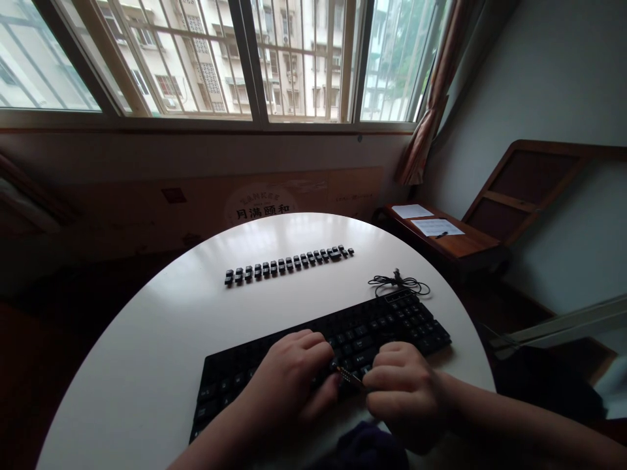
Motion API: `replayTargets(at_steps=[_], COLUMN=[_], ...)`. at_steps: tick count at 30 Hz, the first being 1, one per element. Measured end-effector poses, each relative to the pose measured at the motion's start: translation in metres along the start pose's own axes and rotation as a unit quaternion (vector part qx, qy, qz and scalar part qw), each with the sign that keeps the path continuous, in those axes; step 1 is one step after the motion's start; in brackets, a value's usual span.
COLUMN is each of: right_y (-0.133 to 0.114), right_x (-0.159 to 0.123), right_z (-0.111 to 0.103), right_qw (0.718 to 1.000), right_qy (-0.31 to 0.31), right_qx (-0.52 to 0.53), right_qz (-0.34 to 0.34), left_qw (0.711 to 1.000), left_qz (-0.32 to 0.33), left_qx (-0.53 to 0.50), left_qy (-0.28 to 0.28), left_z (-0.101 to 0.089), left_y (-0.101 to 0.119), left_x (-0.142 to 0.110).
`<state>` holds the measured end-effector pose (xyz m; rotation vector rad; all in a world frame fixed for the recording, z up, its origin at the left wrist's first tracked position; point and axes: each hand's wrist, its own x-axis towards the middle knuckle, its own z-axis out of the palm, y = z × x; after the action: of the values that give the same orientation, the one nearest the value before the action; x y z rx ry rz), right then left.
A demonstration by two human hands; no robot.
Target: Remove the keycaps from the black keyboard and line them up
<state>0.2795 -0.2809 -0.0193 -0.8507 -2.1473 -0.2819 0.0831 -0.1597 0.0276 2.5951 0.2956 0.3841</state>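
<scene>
A black keyboard (294, 331) lies at a slant on the white round table, under both hands. My right hand (404, 388) is closed around a slim dark tool (349, 376) with a dotted shaft, its tip pointing left; the kind of tool is too small to tell. My left hand (296, 372) is over the middle of the keyboard, fingers curled, thumb and forefinger close to the tool's tip. A small dark piece shows at those fingertips, too unclear to name. Beyond the keyboard, loose black keycaps (281, 266) stand in a double row.
A coiled black cable (399, 283) lies behind the keyboard's right end. The white table (161, 326) has a curved edge. At the right, a wooden bench (465, 243) bears paper sheets (437, 227) and a pen (441, 234). A barred window (294, 59) is ahead.
</scene>
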Motion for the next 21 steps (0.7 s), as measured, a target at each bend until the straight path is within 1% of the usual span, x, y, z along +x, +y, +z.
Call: replayTargets(at_steps=[5,7,10,12,14,16,21], right_y=[-0.001,0.000,0.004,0.005,0.004,0.003,0.004], right_x=[0.001,0.001,0.000,0.001,0.002,0.003,0.004], right_z=[-0.001,-0.001,-0.002,-0.005,-0.009,-0.011,-0.006], right_qw=[1.000,0.999,0.994,0.990,0.988,0.986,0.997], right_qy=[0.005,0.037,0.105,0.124,0.112,0.089,0.043], right_qx=[-0.017,-0.015,-0.010,-0.031,-0.075,-0.108,-0.054], right_qz=[0.005,0.015,0.041,0.056,0.075,0.088,0.046], left_qw=[0.999,0.998,0.995,0.995,0.996,0.997,0.999], left_qz=[-0.014,-0.023,-0.042,-0.045,-0.032,-0.010,0.015], left_qx=[-0.039,-0.063,-0.085,-0.088,-0.086,-0.078,-0.024], left_qy=[0.001,0.003,0.017,0.024,0.024,0.010,-0.027], left_z=[0.000,-0.003,-0.009,-0.012,-0.012,-0.009,0.001], left_y=[0.001,0.000,-0.002,-0.001,0.000,0.003,0.010], left_x=[0.001,0.001,0.000,-0.001,-0.002,-0.003,-0.004])
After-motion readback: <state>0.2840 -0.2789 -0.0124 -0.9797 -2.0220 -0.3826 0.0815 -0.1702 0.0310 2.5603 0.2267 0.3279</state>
